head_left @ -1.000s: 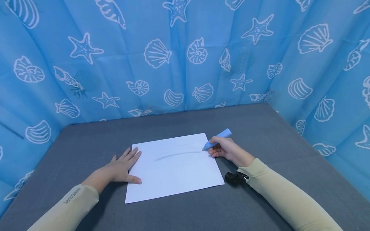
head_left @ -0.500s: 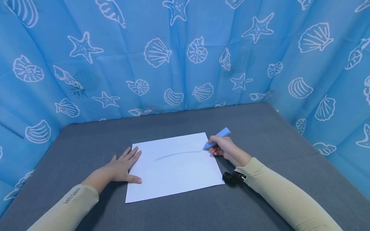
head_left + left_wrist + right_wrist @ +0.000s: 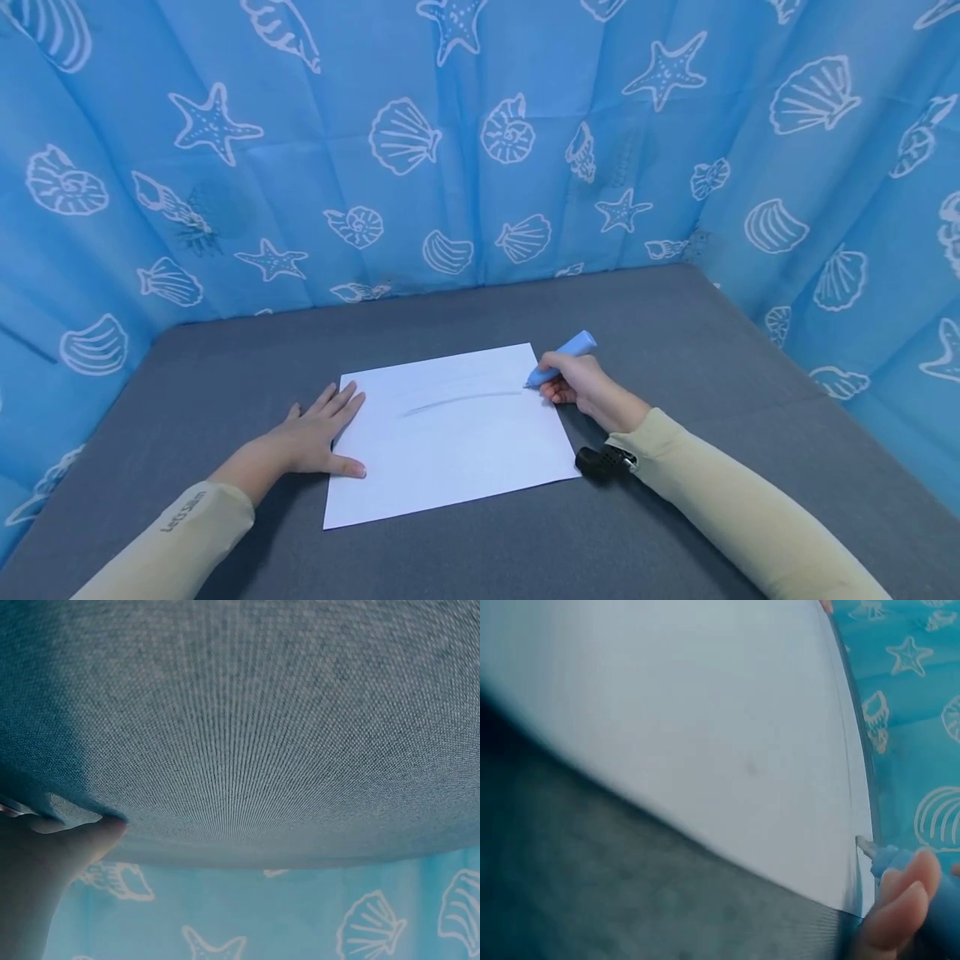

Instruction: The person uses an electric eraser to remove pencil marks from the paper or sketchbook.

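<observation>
One splayed left hand (image 3: 318, 434) touches rectangular white paper (image 3: 450, 462), lower centre, which might skew if the right hand (image 3: 585, 383), pinching a thick blue pen (image 3: 579, 342), drags hard.

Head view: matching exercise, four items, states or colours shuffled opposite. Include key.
Column one
1. Left hand
2. Right hand
3. Paper
4. Curtain

Column two
A. Blue, patterned in white
B. Grips the pen
C. White, bearing a curved line
D. Fingers spread, over the sheet's left edge

Pairs: 1-D, 2-B, 3-C, 4-A
</observation>
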`<action>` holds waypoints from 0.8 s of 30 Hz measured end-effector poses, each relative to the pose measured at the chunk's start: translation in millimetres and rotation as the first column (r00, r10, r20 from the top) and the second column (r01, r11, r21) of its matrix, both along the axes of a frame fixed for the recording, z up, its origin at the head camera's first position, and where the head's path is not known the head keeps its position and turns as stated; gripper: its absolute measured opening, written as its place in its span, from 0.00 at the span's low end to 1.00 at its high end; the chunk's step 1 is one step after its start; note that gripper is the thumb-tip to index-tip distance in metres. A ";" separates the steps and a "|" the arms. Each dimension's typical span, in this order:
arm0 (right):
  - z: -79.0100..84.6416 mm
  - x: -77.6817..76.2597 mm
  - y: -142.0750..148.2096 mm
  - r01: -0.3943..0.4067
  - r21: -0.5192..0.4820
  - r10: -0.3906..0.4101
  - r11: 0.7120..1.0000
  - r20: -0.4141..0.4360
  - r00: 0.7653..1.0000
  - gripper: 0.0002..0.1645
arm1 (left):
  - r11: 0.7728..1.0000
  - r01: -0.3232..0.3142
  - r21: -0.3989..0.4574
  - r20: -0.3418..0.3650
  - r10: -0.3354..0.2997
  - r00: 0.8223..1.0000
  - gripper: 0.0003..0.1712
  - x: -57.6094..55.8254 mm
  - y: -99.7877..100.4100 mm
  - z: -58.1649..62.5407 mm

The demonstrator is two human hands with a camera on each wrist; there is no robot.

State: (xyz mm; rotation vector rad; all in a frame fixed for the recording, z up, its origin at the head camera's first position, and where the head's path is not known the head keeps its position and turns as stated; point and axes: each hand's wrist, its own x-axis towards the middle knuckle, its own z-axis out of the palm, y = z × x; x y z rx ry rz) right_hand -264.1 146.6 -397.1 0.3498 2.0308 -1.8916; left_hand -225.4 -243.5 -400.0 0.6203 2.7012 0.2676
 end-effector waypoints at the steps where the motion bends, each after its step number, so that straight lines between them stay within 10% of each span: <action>1: 0.2 0.5 0.0 -0.001 0.000 0.001 1.000 0.001 1.000 0.09 | 1.000 0.000 0.000 0.001 0.000 1.000 0.68 -0.1 0.0 0.0; 24: 0.8 0.4 -4.6 -0.010 0.001 0.010 1.000 0.020 1.000 0.11 | 1.000 -0.004 0.005 0.004 0.004 1.000 0.68 1.5 0.3 2.0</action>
